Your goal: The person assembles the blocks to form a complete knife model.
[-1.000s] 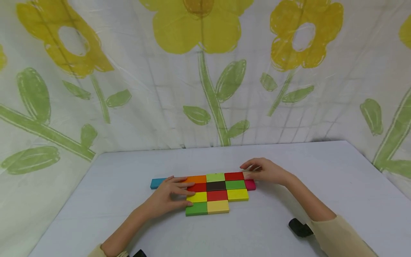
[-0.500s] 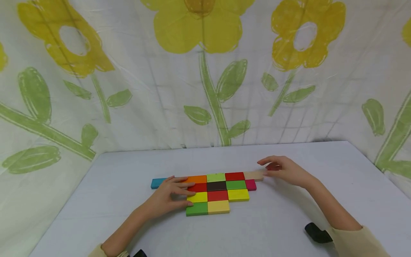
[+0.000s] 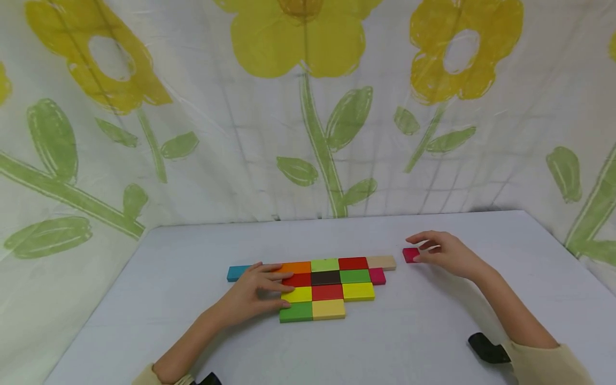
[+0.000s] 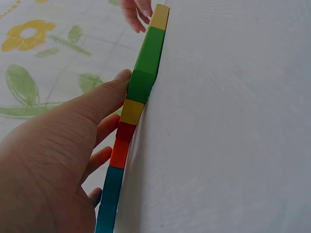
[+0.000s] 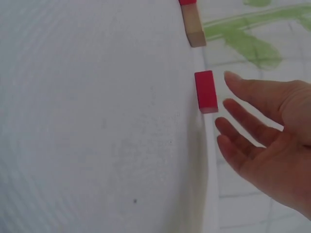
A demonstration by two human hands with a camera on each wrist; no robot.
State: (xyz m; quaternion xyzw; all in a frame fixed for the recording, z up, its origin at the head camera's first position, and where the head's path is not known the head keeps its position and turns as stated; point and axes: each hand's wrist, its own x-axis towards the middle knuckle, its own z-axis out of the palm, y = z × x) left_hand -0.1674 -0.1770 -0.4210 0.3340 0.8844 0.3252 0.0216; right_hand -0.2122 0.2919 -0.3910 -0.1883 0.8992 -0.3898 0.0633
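On the table, flat coloured blocks lie edge to edge in staggered rows, among them a black block, a green block and a blue block. My left hand rests along the left ends of the rows with its fingers spread over them. My right hand is beside a separate crimson block, to the right of the beige block. In the right wrist view, the thumb and fingers of that hand stand apart from the crimson block, curving loosely around nothing.
The white table ends at a hanging cloth printed with yellow flowers. A black strap piece sticks out by the right sleeve, and another by the left wrist.
My right hand has moved right, away from the beige block, which is now uncovered. The crimson block, earlier partly hidden by the fingers, now shows left of the hand. The left hand stays still.
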